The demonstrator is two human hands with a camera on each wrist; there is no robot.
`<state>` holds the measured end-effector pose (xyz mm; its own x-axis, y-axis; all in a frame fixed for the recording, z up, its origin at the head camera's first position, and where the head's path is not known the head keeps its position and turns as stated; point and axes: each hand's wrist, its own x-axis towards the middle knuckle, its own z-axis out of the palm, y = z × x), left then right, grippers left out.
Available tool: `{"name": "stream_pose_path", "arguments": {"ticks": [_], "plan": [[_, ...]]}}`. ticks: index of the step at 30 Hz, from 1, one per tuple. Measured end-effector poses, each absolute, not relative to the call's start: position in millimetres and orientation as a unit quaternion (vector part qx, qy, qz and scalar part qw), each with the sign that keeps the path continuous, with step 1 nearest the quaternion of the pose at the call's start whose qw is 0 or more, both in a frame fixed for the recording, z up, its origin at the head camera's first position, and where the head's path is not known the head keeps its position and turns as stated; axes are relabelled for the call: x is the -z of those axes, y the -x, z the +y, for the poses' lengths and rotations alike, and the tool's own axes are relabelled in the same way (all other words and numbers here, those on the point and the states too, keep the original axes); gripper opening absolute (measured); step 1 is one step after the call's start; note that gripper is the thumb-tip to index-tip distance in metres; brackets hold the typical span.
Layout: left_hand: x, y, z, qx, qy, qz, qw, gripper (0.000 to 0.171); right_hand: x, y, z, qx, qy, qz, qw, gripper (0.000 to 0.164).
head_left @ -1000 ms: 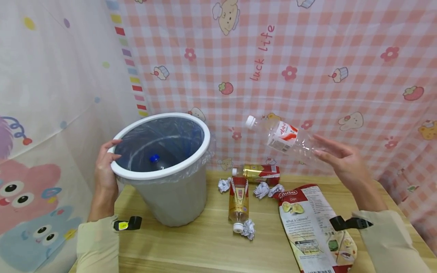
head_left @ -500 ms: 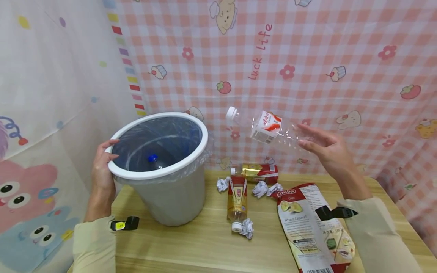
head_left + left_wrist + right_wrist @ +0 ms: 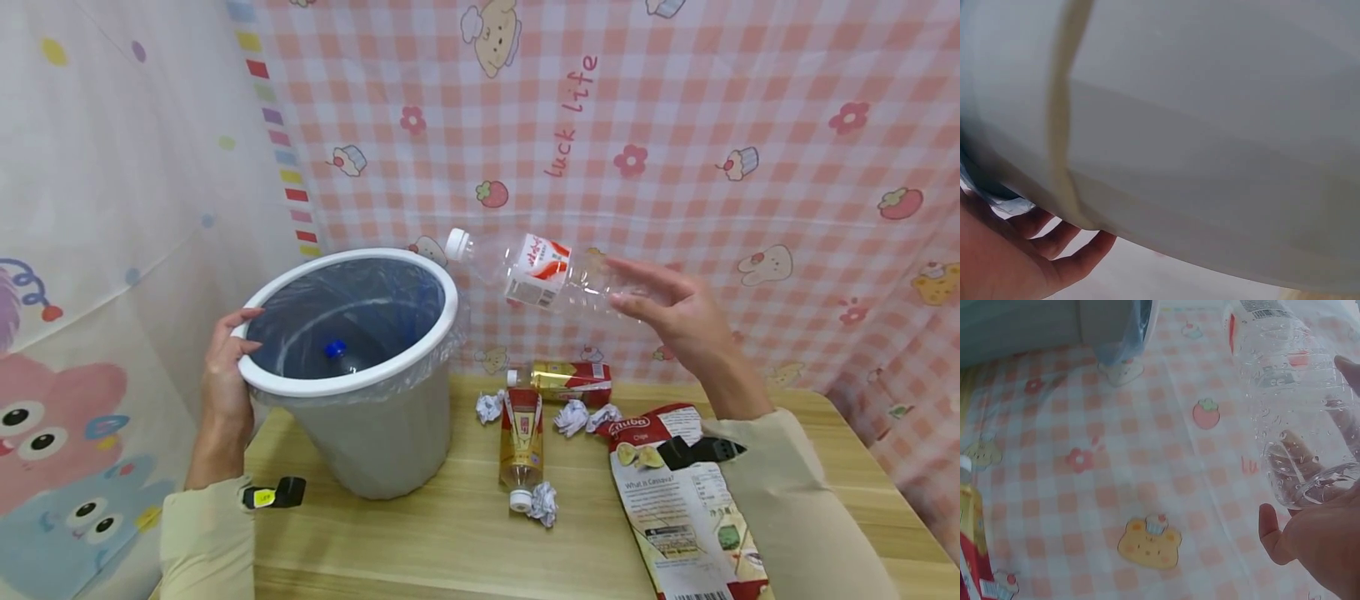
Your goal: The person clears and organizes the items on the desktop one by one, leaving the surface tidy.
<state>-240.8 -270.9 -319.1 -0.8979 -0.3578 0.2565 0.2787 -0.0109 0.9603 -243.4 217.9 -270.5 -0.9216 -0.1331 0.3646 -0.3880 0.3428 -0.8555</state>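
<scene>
My left hand (image 3: 227,375) grips the white rim of a grey trash bin (image 3: 382,442), which leans a little on the table. A clear liner covers the bin's inside and folds out over the rim. Down in the bin shows a blue bottle cap (image 3: 335,349). My right hand (image 3: 686,325) holds a clear plastic bottle (image 3: 540,271) by its base end, up off the table. The bottle's white cap (image 3: 457,244) points left, close to the bin's right rim. In the right wrist view the bottle (image 3: 1291,394) looks see-through, with thumb and fingers around its base.
Two red-and-gold drink bottles, one upended toward me (image 3: 522,442) and one sideways (image 3: 572,382), lie on the wooden table (image 3: 450,550). Several crumpled papers (image 3: 572,417) lie around them. A chip bag (image 3: 675,508) lies under my right forearm. A checked cloth (image 3: 675,100) hangs behind.
My right hand has carried the clear bottle left, bringing its cap from beyond the drink bottles to beside the bin's rim. The left hand and bin stay in place.
</scene>
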Motion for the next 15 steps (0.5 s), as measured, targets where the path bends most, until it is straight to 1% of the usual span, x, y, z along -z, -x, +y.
{"name": "stream_pose_path", "arguments": {"ticks": [5,15], "plan": [[319.2,241.0,-269.9,0.706,-0.025,-0.672,0.222,0.039,265.1,248.3,207.3,-0.553,-0.212,-0.796,0.126,0.046],[320.0,242.1,-271.8,0.710,-0.032,-0.666,0.229,0.040,256.4,258.2,178.7,-0.575,-0.250,-0.772,0.101,0.047]]}}
